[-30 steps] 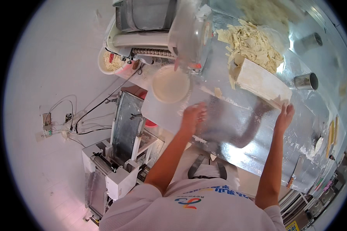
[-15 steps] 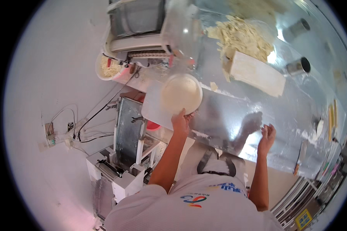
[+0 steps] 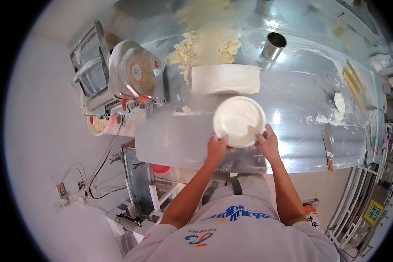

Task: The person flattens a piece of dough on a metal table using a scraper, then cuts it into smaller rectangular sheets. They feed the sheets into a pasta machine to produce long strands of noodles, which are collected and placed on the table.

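Note:
A round white bowl [image 3: 238, 143] with what looks like white flour inside is in front of me, above the steel worktop. My left hand [image 3: 217, 149] grips its near left rim, thumb on top and fingers underneath. On the near right side, my right hand [image 3: 267, 142] is closed on the rim, with its thumb reaching over the edge. Just beyond the bowl lies a pale, floured stack of dough sheets [image 3: 225, 79]. Crumpled dough scraps [image 3: 187, 54] are heaped behind that stack.
A dough-rolling machine [image 3: 137, 72] stands at the left, with a tub of scraps [image 3: 99, 124] below it. A steel cylinder [image 3: 273, 49] stands beyond the stack. To the right lie a wooden-handled knife [image 3: 328, 137], a floury scoop [image 3: 339, 102] and wooden sticks [image 3: 353, 89] on the worktop [image 3: 301, 94].
The bowl has moved right along the worktop with my left hand. My right hand, empty and apart before, now holds its right rim. My view has turned and shifted right.

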Demonstrator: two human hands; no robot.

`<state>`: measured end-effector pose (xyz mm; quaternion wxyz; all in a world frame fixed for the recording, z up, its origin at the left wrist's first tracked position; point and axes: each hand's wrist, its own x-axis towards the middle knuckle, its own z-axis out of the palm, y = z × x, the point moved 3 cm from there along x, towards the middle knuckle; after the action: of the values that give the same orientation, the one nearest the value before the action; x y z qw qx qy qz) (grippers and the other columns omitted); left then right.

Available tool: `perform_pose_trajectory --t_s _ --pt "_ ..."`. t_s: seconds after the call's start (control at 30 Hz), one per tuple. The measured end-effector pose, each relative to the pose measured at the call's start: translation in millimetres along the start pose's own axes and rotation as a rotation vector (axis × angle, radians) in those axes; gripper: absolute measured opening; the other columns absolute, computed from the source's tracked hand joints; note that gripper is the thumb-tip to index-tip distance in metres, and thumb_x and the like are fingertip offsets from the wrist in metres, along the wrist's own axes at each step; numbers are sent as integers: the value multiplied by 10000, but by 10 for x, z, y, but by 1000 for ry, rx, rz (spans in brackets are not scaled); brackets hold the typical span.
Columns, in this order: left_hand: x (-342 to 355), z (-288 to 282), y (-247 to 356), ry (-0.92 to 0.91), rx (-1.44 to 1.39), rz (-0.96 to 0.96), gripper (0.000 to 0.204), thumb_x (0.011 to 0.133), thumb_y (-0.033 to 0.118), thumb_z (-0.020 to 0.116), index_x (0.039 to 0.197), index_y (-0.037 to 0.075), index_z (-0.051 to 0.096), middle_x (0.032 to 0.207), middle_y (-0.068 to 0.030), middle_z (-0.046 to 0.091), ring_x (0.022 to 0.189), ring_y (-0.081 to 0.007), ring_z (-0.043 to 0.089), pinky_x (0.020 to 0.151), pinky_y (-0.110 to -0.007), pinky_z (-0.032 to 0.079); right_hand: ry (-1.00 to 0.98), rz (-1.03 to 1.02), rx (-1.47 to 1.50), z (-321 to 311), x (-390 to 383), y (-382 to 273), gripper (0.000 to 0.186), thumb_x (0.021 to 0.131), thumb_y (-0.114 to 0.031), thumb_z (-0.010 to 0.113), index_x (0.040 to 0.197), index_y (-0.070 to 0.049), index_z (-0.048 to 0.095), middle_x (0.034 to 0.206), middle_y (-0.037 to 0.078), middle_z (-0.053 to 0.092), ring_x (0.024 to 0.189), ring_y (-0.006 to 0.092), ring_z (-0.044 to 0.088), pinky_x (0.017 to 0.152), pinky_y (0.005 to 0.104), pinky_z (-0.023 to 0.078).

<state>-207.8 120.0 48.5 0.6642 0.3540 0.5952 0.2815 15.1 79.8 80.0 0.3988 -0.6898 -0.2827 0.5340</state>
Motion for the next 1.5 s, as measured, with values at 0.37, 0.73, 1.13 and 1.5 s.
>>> perform_pose_trajectory --t_s 0.37,0.73,1.13,1.5 --pt "50 878 238 -410 435 116 366 1032 289 651 1271 12 650 1079 -70 740 978 -164 692 845 -316 554 549 -377 -1170 -2652 2388 945 387 890 -375 741 1030 -25 656 857 148 743 710 318 717 621 430 567" --pt "-603 -2655 3158 1102 738 789 273 931 207 704 1099 -7 724 939 -220 735 905 -403 713 820 -431 547 236 -169 441 -1036 1605 545 453 1036 -194 567 1387 77 472 1210 219 697 974 291 731 814 369 613" --pt "160 -4193 4245 608 172 886 495 935 309 752 1229 -79 660 1065 -211 712 973 -312 687 856 -396 531 421 6 322 774 -252 1017 378 1031 -209 607 1322 23 548 1076 159 722 863 236 721 745 321 591" --pt "-398 -6761 4008 547 201 741 192 974 200 728 953 24 653 809 22 580 697 -77 505 665 -260 436 354 -91 33 2064 -615 577 350 1062 -251 587 1289 14 583 1047 142 725 804 194 724 687 291 576"
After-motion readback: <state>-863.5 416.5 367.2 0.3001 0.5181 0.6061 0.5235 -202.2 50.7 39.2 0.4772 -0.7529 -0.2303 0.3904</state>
